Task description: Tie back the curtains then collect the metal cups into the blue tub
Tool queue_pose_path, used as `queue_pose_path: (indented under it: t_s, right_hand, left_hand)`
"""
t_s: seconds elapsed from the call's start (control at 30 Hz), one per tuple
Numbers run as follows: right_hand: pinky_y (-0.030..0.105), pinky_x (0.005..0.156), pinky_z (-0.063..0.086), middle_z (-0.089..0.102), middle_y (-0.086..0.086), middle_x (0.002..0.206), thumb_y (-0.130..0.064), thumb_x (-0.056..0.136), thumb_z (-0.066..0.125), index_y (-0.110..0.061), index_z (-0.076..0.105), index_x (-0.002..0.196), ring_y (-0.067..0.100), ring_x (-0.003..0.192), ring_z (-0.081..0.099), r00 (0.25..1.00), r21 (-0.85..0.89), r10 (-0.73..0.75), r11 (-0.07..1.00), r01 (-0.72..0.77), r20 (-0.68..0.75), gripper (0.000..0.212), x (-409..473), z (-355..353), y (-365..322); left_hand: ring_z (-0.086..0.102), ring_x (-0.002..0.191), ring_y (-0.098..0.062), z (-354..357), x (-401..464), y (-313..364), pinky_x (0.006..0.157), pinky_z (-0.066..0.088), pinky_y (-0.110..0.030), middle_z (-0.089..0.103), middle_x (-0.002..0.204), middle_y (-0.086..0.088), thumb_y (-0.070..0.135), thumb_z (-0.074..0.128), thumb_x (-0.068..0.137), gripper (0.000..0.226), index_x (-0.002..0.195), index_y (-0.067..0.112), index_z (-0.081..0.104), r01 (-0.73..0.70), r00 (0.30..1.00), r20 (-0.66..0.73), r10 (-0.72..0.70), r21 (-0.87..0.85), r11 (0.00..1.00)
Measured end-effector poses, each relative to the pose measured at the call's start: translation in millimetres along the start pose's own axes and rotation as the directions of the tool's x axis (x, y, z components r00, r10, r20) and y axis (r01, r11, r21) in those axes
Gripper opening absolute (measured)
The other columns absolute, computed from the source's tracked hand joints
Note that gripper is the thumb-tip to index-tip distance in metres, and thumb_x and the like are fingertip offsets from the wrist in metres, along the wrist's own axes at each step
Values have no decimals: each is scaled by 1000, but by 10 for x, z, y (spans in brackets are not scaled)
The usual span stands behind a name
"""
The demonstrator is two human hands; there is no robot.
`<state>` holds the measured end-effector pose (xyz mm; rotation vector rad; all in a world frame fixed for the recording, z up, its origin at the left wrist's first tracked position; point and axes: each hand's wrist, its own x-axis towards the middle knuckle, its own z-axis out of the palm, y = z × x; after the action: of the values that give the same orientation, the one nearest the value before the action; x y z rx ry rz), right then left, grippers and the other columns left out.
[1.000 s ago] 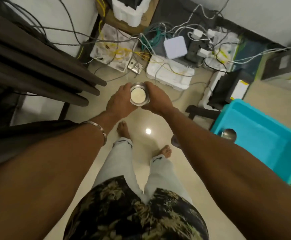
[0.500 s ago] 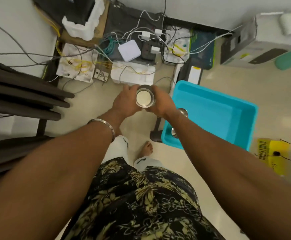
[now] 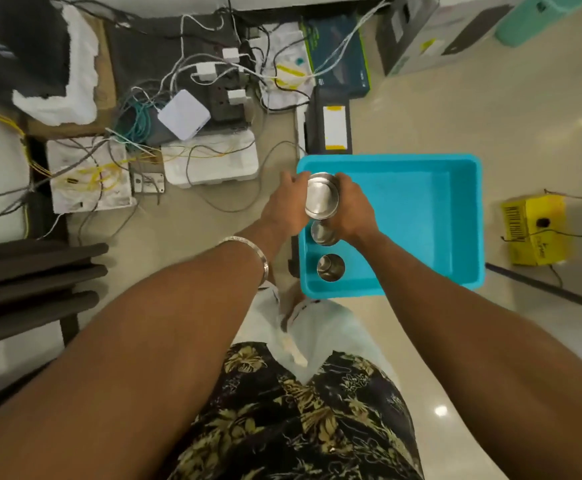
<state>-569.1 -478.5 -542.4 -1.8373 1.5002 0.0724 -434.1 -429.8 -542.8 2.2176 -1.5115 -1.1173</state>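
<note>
Both hands up front, over the near-left corner of the blue tub [image 3: 455, 209]. Metal cup [image 3: 321, 195] held between them, mouth facing up toward the person. Right hand [image 3: 353, 211] wrapped round the cup's right side, fingers closed on it. Left hand [image 3: 282, 207] against the cup's left side; fingers look loosely spread, so whether it grips or only steadies, cannot tell.

Key relation: the held cup sits directly above the tub's left end, just inside the left rim. The drop is straight down, no sideways reach needed.

Already in the tub along that left wall: a second cup [image 3: 324, 233] right below the hands, partly hidden by the right hand, and a third cup [image 3: 331, 267] nearer the person, upright, mouth open. The held cup's long axis runs vertical, roughly in line with the cup beneath.

Judgement: lowering straight down would likely land it on that second cup, a clank or a nesting. The tub's floor to the right is bare, so a small shift right would find free space. The right hand looks best placed for that.

Curtains not in view.
</note>
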Motion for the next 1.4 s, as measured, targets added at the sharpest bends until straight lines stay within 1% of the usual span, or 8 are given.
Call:
queue_pose_path:
  t_s: [0.13, 0.23, 0.33, 0.5, 0.67, 0.9, 1.07, 1.4]
  right_hand:
    - [40, 91, 50, 60, -1, 122, -40, 65, 85, -26, 45, 130, 22, 109, 59, 998, 6, 60, 998, -60, -5, 78, 225, -14, 153]
    - [43, 93, 51, 58, 1, 124, -34, 63, 86, -25, 44, 132, 23, 110, 58, 998, 14, 64, 998, -64, 5, 81, 406, 1, 279]
    - [43, 94, 49, 54, 7, 127, -12, 65, 83, -17, 43, 134, 26, 115, 54, 997, 35, 51, 998, -53, 59, 80, 578, 10, 426]
    - [43, 94, 48, 54, 11, 129, -7, 72, 77, -12, 44, 134, 28, 115, 53, 993, 73, 48, 996, -56, 109, 70, 822, 50, 650]
    - [28, 86, 41, 57, 7, 125, -3, 79, 70, -7, 49, 130, 21, 110, 54, 981, 155, 20, 987, -51, 193, 55, 979, 82, 790]
    - [38, 92, 46, 58, 14, 126, 2, 77, 64, -7, 49, 129, 31, 114, 55, 968, 165, 8, 985, -52, 253, 55, 1096, 248, 927]
    - [30, 88, 44, 58, 14, 129, 3, 81, 61, -6, 44, 134, 29, 115, 56, 956, 161, 27, 984, -77, 292, 56, 1140, 322, 978]
    - [38, 105, 38, 42, 15, 150, -19, 95, 60, -6, 4, 155, 31, 133, 45, 927, 97, 74, 988, -117, 368, 84, 1223, 493, 1045]
  left_hand:
    - [58, 103, -33, 136, 305, 42, 76, 47, -31, 41, 134, -17, 8, 65, 85, 55, 135, 10, 42, -10, 1000, 18, 9, 31, 999]
    - [57, 106, -21, 272, 501, 40, 82, 48, -24, 42, 136, -10, 20, 68, 88, 59, 139, 16, 40, -18, 1000, 19, 18, 22, 1000]
    - [57, 97, -11, 405, 681, 2, 78, 46, -13, 45, 134, -3, 28, 65, 90, 57, 140, 21, 39, 31, 999, 11, -31, -9, 999]
    - [59, 102, -27, 567, 896, 51, 87, 52, -35, 40, 134, -14, 8, 64, 86, 61, 140, 16, 39, 30, 997, 61, -39, 133, 991]
    - [60, 92, -23, 778, 1027, 69, 79, 54, -33, 43, 126, -11, 16, 61, 91, 54, 139, 16, 37, 93, 996, -6, -94, 218, 972]
    - [62, 99, -27, 946, 1066, 117, 82, 53, -37, 46, 129, -14, 15, 62, 92, 71, 151, 13, 24, 172, 983, 8, -183, 312, 935]
    - [62, 102, -29, 980, 1103, 201, 81, 53, -38, 51, 126, -15, 16, 66, 89, 74, 150, 15, 24, 207, 974, 16, -224, 325, 923]
    - [62, 108, -30, 1092, 1134, 189, 88, 53, -41, 53, 130, -14, 16, 62, 92, 68, 149, 15, 25, 211, 973, 29, -228, 272, 939]
